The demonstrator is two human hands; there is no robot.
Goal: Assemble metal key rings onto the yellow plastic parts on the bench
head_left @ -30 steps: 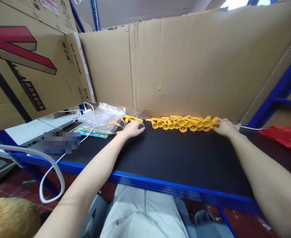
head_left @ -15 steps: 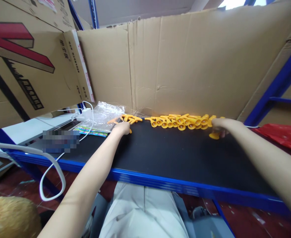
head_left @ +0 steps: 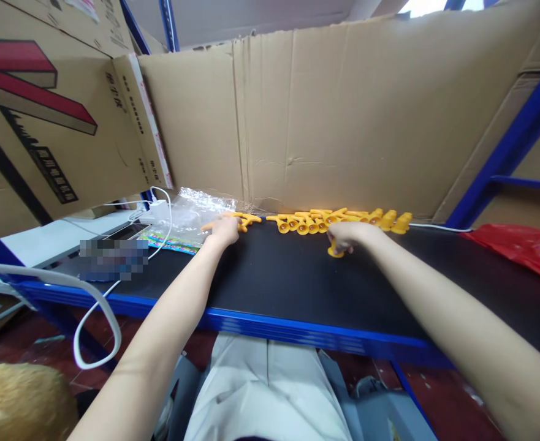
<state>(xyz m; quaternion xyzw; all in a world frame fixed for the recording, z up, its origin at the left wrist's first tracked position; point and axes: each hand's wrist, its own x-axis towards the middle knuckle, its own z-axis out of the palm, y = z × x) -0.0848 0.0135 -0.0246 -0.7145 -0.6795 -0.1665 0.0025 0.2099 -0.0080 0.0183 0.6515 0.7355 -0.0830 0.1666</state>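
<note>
A row of several small yellow plastic trumpet-shaped parts lies along the back of the black tabletop, against a cardboard wall. My right hand is closed round one yellow part, held just in front of the row. My left hand rests with curled fingers on a small cluster of orange-yellow stick-like parts at the row's left end; whether it grips one I cannot make out.
Clear plastic bags and a colourful card lie left of the parts. A white charger with cable sits further left. A red plastic bag lies at the right. Cardboard walls the back; a blue table edge runs in front.
My right hand took one yellow part from the right end of the row and carried it left toward the middle. My left hand drew back slightly to the left cluster.
</note>
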